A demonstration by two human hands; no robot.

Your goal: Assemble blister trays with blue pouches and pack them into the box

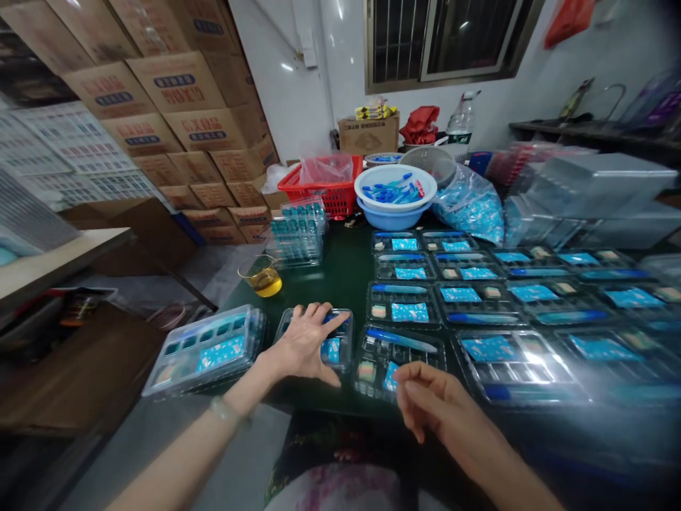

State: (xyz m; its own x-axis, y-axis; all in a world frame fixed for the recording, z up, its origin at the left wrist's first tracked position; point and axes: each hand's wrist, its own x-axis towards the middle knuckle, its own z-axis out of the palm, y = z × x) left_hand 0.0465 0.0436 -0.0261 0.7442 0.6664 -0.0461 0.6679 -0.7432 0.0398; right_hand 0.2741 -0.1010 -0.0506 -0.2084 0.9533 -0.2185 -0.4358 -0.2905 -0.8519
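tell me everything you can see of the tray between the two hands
The tray looks like thin clear plastic, moulded into compartments. It lies flat on the dark table. A blue pen lies along its far side, a pale striped block sits near left, and the right hand partly hides a blue patterned packet; contact is unclear.

Stacked printed cartons (196, 128) and rows of filled plastic trays (407, 305) show a small packing workshop.

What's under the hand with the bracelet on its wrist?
A clear plastic tray is under the left hand. Part of a blue packet shows inside it. The hand covers much of the tray, hiding what's there.
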